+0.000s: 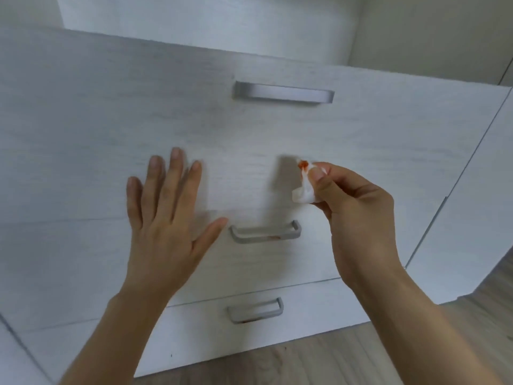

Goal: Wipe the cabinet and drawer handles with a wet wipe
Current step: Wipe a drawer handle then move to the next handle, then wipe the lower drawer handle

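A white chest has three drawers, each with a grey metal handle: the top handle [283, 92], the middle handle [265, 232] with a small red smear, and the bottom handle [255, 309] with red marks along its lower edge. My left hand [163, 218] lies flat with straight fingers against the top drawer front [111, 129], left of the middle handle. My right hand [355, 212] pinches a crumpled white wet wipe [304, 184] stained red at its tip, held in front of the top drawer, above and right of the middle handle.
A white side panel [477, 212] stands to the right of the chest. Wood-look flooring [319, 365] runs along the bottom. A pale wall [416, 29] rises behind the chest.
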`<control>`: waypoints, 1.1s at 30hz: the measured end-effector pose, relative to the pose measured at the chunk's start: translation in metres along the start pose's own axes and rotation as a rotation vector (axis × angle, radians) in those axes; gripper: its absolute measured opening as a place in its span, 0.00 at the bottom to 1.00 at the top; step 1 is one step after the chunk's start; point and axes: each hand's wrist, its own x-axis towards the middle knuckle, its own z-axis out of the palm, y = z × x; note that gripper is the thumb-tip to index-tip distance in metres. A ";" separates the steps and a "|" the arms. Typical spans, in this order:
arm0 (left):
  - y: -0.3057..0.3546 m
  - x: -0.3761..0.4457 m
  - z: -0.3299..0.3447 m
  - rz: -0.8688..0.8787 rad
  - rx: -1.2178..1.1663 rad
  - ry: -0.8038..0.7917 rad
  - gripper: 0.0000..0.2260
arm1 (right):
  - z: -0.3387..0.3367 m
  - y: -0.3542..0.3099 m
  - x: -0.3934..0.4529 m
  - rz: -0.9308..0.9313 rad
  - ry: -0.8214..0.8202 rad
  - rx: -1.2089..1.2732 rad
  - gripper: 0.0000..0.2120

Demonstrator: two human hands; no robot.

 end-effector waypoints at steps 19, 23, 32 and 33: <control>0.017 -0.054 0.046 -0.030 0.108 0.041 0.28 | -0.024 0.088 -0.020 -0.102 0.179 -0.349 0.09; 0.017 -0.055 0.054 -0.036 0.166 0.078 0.28 | -0.023 0.093 -0.023 -0.116 0.164 -0.260 0.09; 0.019 -0.073 0.066 0.033 0.247 0.060 0.28 | -0.006 0.104 -0.035 -0.218 0.214 -0.223 0.07; 0.019 -0.074 0.067 0.033 0.246 0.064 0.28 | -0.004 0.104 -0.036 -0.232 0.219 -0.223 0.07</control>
